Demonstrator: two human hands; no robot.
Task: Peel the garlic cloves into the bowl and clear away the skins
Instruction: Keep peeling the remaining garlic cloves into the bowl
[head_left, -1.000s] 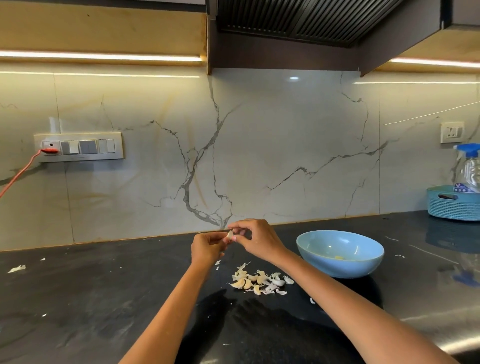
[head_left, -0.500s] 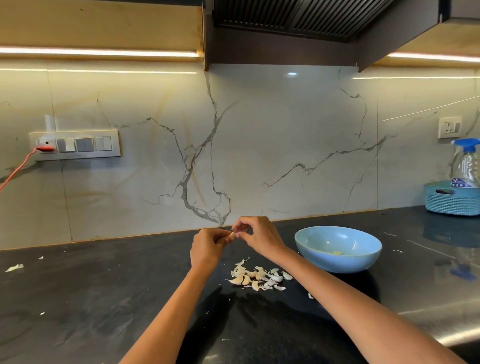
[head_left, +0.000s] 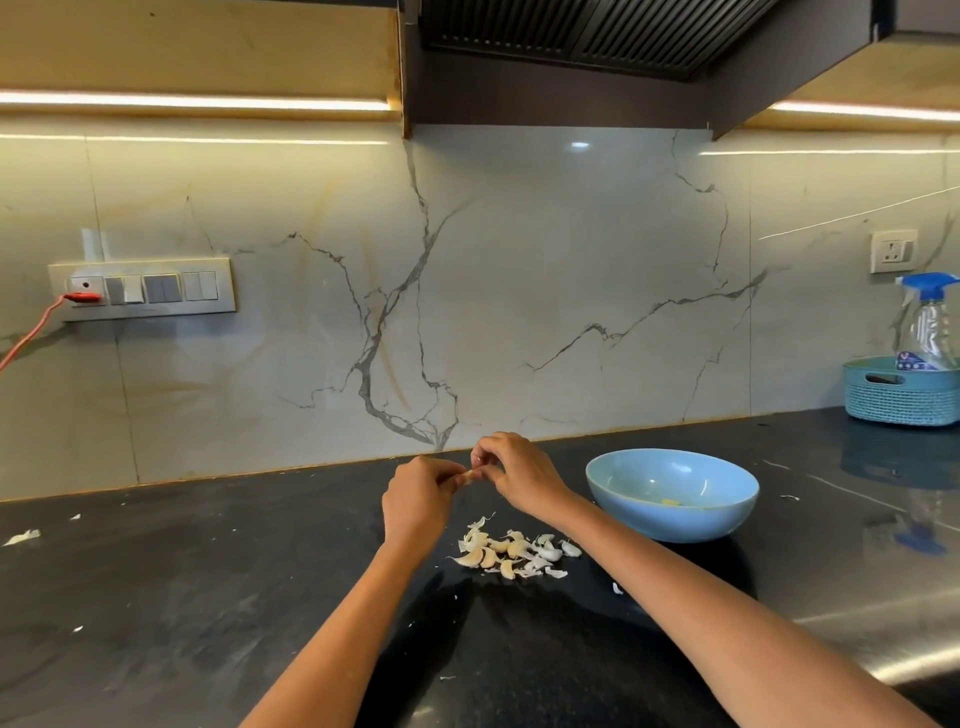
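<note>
Holding one small garlic clove (head_left: 468, 475) up above the black counter (head_left: 208, 597), the two hands are meeting in the middle. The left hand (head_left: 420, 498) is curling its fingers and pinching the left end of the clove. The right hand (head_left: 511, 470) is bending its fingers tight and pinching the other end with thumb and fingertips. Only a tiny bit of the clove is showing between them. Its long side is looking like it runs left to right, but it is too small to tell which end is pointing where.

Below the hands, a little pile of garlic cloves and skins (head_left: 514, 553) is lying on the counter. The curved cloves are pointing many ways. A few loose skin bits (head_left: 22, 537) are sitting far off to the left.

A light blue bowl (head_left: 675, 519) is sitting just to the right of the pile, right side up. Something small and yellow is lying at its bottom.

Far to the right, a blue basket (head_left: 901, 397) is standing by the wall with a spray bottle (head_left: 927, 322) in it. The bottle is wearing a label, but the words are too small to read.

A red plug (head_left: 83, 297) is sitting in the switch board (head_left: 171, 291) on the wall.
</note>
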